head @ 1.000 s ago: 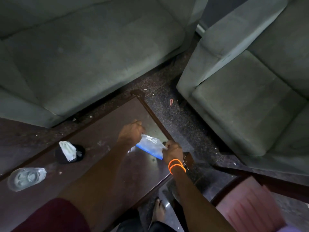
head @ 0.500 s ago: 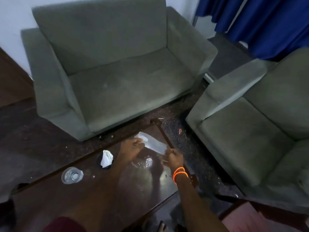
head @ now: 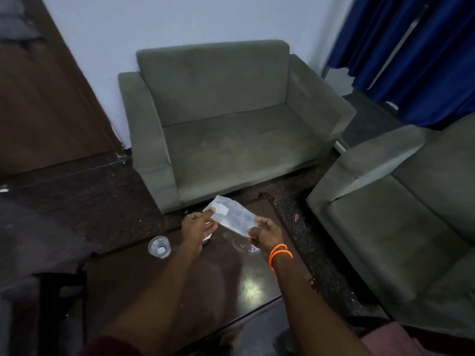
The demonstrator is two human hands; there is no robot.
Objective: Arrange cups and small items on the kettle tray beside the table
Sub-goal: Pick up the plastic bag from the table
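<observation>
Clear plastic bag (head: pixel 232 219) held above table, pinched by left hand (head: pixel 198 227) and right hand (head: pixel 267 233) fingers, long axis upper-left to lower-right

The left hand (head: pixel 198 226) is hiding most of a white item (head: pixel 207 237) on the table (head: pixel 180 283). The right armchair (head: pixel 401 227) is running past the frame's edge. The plastic bag (head: pixel 231 217) is showing blurred, unreadable markings.

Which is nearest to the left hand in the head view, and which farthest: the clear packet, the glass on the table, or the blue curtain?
1. Clear packet: touching the left hand at its fingers, held over the table's far end.
2. Glass: on the table, to the hand's left.
3. Blue curtain: far across the room, upper right.
</observation>
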